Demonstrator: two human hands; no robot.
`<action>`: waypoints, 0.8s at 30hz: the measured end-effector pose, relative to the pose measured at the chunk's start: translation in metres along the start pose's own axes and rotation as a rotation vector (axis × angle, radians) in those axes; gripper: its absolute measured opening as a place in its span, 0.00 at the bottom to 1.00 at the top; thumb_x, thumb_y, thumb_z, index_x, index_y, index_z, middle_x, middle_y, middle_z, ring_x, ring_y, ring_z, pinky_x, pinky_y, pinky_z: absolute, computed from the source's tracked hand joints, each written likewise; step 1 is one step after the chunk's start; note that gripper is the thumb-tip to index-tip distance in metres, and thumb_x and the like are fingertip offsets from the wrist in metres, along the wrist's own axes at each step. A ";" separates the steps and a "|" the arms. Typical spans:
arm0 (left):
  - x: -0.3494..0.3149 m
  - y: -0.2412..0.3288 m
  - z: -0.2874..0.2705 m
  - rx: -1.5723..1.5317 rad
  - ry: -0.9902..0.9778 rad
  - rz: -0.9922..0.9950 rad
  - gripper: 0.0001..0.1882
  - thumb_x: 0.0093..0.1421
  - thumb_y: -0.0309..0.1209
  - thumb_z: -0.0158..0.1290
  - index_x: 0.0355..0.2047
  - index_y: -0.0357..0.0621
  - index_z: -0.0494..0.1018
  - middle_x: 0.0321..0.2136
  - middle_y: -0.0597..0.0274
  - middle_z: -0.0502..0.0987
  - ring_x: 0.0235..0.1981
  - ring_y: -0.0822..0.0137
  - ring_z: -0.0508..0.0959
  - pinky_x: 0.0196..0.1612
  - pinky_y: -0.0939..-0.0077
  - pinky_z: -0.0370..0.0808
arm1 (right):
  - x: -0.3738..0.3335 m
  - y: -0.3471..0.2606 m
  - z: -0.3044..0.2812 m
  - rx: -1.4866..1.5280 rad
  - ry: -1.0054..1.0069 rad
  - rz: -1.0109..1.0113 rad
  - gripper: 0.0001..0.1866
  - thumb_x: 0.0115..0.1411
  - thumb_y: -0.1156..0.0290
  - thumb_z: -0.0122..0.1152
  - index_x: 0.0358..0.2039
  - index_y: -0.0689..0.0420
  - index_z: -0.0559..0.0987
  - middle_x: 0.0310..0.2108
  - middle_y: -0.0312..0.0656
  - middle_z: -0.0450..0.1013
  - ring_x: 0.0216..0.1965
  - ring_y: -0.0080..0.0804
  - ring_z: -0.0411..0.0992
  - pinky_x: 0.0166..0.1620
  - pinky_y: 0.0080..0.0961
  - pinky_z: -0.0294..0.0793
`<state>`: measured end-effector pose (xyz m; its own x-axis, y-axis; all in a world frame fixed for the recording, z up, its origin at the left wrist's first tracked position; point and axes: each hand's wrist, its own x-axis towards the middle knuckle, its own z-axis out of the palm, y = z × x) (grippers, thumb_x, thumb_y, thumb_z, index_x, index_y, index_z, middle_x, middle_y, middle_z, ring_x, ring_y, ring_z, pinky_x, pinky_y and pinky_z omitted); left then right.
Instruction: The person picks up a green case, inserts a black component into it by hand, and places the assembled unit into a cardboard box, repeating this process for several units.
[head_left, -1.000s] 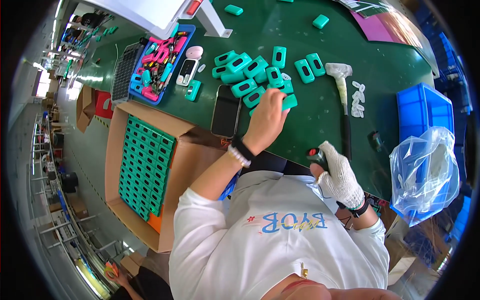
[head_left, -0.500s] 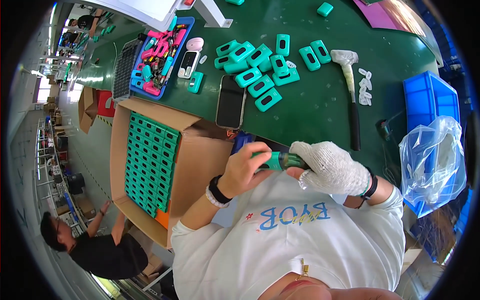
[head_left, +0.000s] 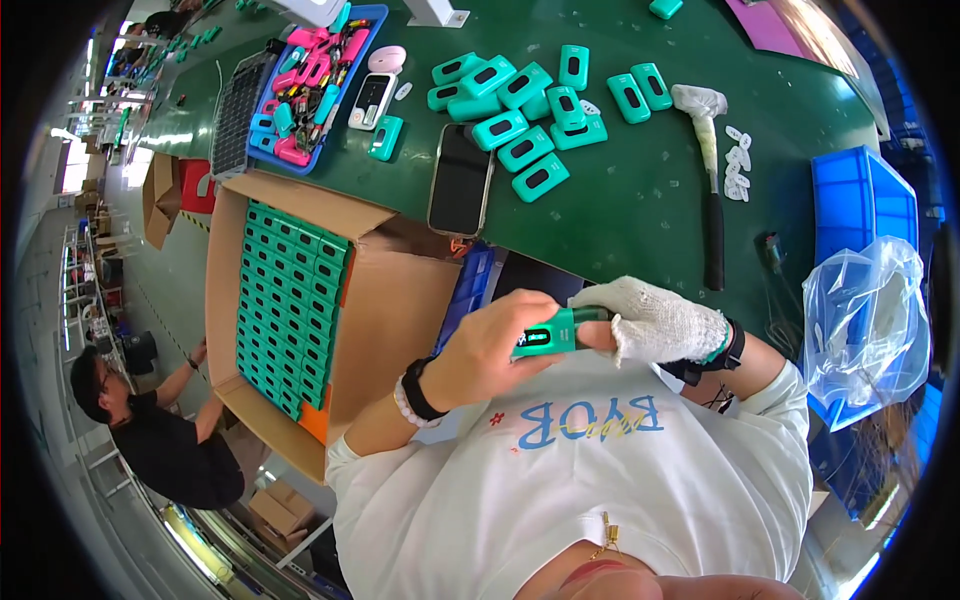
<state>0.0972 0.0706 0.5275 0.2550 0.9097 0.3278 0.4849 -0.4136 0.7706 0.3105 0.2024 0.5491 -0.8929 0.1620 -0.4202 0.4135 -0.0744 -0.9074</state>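
In front of our white printed shirt, near the green tabletop (head_left: 620,220), we grip with our bare left hand (head_left: 488,348) a teal rounded plastic device (head_left: 562,337), and our white-knit-gloved right hand (head_left: 662,322) is closed on its dark end piece (head_left: 590,316).

"Beyond the grip?"
"Seeing a green tabletop (head_left: 610,215), strewn with teal devices (head_left: 543,179)."
"Ahead-left?"
"Noting a phone (head_left: 460,185) nearby, a blue tray (head_left: 349,89) farther off."
"Ahead-right?"
"Finding a mallet (head_left: 714,225), then white tags (head_left: 739,157)."
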 end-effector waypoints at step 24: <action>-0.175 -0.012 -0.144 -0.972 1.194 -0.623 0.09 0.65 0.29 0.56 0.41 0.35 0.75 0.42 0.58 0.79 0.45 0.64 0.79 0.52 0.67 0.77 | 0.001 0.028 0.016 -0.368 0.409 -0.294 0.21 0.59 0.71 0.64 0.51 0.63 0.73 0.34 0.51 0.73 0.31 0.43 0.73 0.37 0.31 0.73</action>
<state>-0.0737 -0.0786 0.5395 -0.7302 0.6198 -0.2876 -0.5254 -0.2401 0.8163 0.3182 0.1843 0.5235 -0.8685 0.4929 -0.0522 0.2598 0.3632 -0.8947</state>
